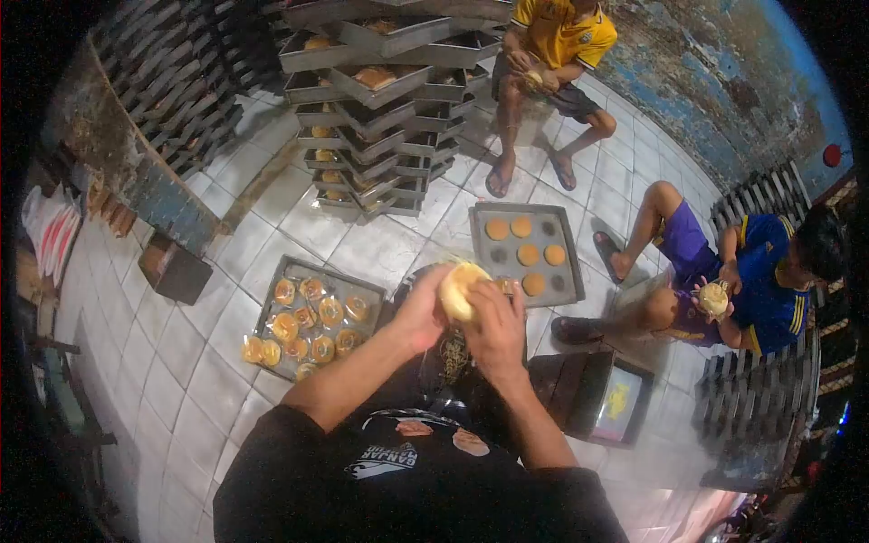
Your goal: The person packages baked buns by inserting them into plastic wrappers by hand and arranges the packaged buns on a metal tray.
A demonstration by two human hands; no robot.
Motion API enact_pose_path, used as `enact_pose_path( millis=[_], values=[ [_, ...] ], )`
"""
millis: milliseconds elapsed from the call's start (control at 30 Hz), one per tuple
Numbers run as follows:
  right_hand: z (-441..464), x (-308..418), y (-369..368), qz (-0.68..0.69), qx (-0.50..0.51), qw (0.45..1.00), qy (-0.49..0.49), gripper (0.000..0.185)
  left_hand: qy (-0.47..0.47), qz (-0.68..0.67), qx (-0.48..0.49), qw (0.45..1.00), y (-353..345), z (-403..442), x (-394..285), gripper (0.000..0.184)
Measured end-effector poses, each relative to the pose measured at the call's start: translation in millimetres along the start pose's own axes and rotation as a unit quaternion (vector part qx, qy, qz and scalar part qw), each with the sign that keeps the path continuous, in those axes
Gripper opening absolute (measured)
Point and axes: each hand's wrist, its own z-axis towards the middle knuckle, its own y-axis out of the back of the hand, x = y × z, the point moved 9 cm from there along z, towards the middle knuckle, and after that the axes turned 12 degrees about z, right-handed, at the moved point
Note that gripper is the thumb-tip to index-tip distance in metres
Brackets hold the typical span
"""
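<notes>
A round, pale golden bun (460,288) is held up in front of my chest. My left hand (422,312) wraps around its left side. Across the bun's right side and face lie the bent fingers of my right hand (496,333), gripping it too; my fingers hide part of the bun. On the floor to the left, a metal tray (330,272) carries several buns (330,310) in shiny clear wrapping. Another metal tray (567,281), right of my hands, has several bare brown buns (529,255) spaced apart, with dark round marks between them.
A tall stack of metal trays (371,140) stands ahead. Two people sit nearby, one in a yellow shirt (566,36), one in a blue shirt (769,294), each holding a round item. A dark box (593,398) is at right; a metal-sided block (175,269) at left.
</notes>
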Motion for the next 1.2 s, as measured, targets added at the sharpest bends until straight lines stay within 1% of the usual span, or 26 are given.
enact_pose_path(
  millis=[67, 100, 167, 233, 267, 300, 367, 400, 433, 467, 533, 600, 633, 700, 733, 767, 833, 867, 900, 933, 967, 1033, 1067, 1100, 1133, 1200],
  values=[
    [-4.5, 0.3, -30.2, 0.074, 0.049, 0.993, -0.081, 0.06, 0.028, -0.042, -0.006, 0.999, 33.2, 19.7, -0.4, 0.044],
    [-7.7, -2.6, -40.9, 0.083, 0.046, 0.992, -0.081, 0.06, 0.056, -0.087, -0.01, 0.995, 46.6, 23.7, 0.4, 0.043],
    [-9.7, -4.7, -64.1, -0.032, 0.055, 0.998, -0.008, 0.061, 0.032, -0.051, -0.049, 0.997, 47.5, 20.0, 16.4, 0.044],
    [7.4, -2.9, -43.0, -0.036, 0.056, 0.998, -0.014, 0.058, -0.13, 0.131, -0.088, 0.979, 22.5, -9.6, 9.7, 0.047],
    [16.1, -1.8, -33.3, -0.029, 0.048, 0.998, -0.016, 0.056, -0.05, 0.082, -0.08, 0.992, 17.4, -19.3, 21.0, 0.047],
    [22.9, -1.7, -27.0, -0.022, 0.04, 0.999, -0.019, 0.055, -0.05, 0.08, -0.085, 0.992, 19.3, -16.8, 14.7, 0.047],
    [29.7, -7.8, -31.3, -0.012, 0.043, 0.999, -0.007, 0.053, -0.126, -0.089, 0.009, 0.988, 6.7, 0.1, -20.0, 0.046],
    [27.2, -21.2, -38.3, 0.023, 0.038, 0.999, -0.022, 0.052, -0.132, -0.131, 0.005, 0.982, 26.3, 33.0, -2.7, 0.048],
    [26.4, -32.0, -41.6, 0.058, 0.035, 0.997, -0.036, 0.051, -0.133, -0.14, -0.003, 0.981, 13.9, 33.5, 5.2, 0.048],
    [30.3, -43.1, -45.3, 0.033, 0.095, 0.99, -0.098, 0.045, -0.178, -0.078, -0.06, 0.979, 3.6, 27.9, 1.4, 0.051],
    [34.7, -31.4, -36.3, 0.031, 0.099, 0.993, -0.059, 0.043, -0.226, -0.019, -0.127, 0.966, 10.8, 24.6, -6.9, 0.055],
    [43.9, -2.0, -20.6, 0.019, 0.085, 0.996, 0.006, 0.032, -0.126, -0.106, -0.071, 0.984, 19.1, 36.5, 3.1, 0.063],
    [40.3, 6.6, -20.2, 0.025, 0.095, 0.995, 0.005, 0.032, -0.125, -0.112, -0.081, 0.983, 27.6, 34.9, -1.6, 0.063],
    [18.6, -9.7, -38.1, 0.236, 0.164, 0.938, -0.194, 0.02, -0.043, -0.207, 0.013, 0.977, 9.2, 24.9, -13.0, 0.07],
    [27.3, 3.3, -39.6, 0.229, 0.133, 0.959, -0.105, 0.01, -0.047, -0.212, 0.034, 0.975, 11.6, 33.9, -10.2, 0.075],
    [21.1, -1.2, -45.0, 0.232, 0.138, 0.957, -0.109, 0.01, -0.046, -0.216, 0.028, 0.975, 18.3, 40.2, -4.9, 0.075],
    [-2.9, -23.5, -70.9, 0.342, 0.212, 0.884, -0.239, 0.01, -0.036, -0.14, 0.052, 0.988, 23.9, 50.4, 4.6, 0.075],
    [-13.2, 14.5, -76.3, 0.519, 0.305, 0.764, -0.234, 0.01, -0.083, -0.151, 0.052, 0.984, 30.7, 53.8, -1.8, 0.073],
    [-19.6, 65.2, -65.3, 0.669, 0.378, 0.603, -0.217, 0.011, -0.079, -0.151, 0.046, 0.984, 35.5, 52.0, -8.9, 0.073],
    [-14.0, 107.4, -49.7, 0.732, 0.422, 0.525, -0.107, 0.012, -0.092, -0.147, 0.005, 0.985, 46.1, 47.5, -23.1, 0.073],
    [-6.2, 114.4, -44.3, 0.713, 0.419, 0.555, -0.093, 0.011, -0.107, -0.145, -0.037, 0.983, 60.3, 44.3, -32.7, 0.073],
    [-9.2, 27.7, -49.3, 0.525, 0.197, 0.731, -0.388, 0.013, -0.113, -0.16, -0.027, 0.98, 67.8, 40.1, -31.0, 0.074],
    [2.1, -0.5, -45.0, 0.457, 0.085, 0.821, -0.332, 0.015, -0.098, -0.177, -0.031, 0.979, 63.5, 39.0, -21.9, 0.075],
    [9.6, -9.1, -45.8, 0.419, 0.077, 0.857, -0.291, 0.014, -0.086, -0.192, -0.034, 0.977, 57.0, 35.6, -18.8, 0.076],
    [8.3, -10.2, -60.7, 0.424, 0.101, 0.853, -0.288, 0.014, -0.026, -0.187, -0.019, 0.982, 46.8, 31.2, -6.9, 0.072],
    [-1.5, -10.3, -68.1, 0.427, 0.12, 0.846, -0.295, 0.014, -0.024, -0.175, -0.025, 0.984, 47.2, 42.7, 2.1, 0.068]
  ],
)
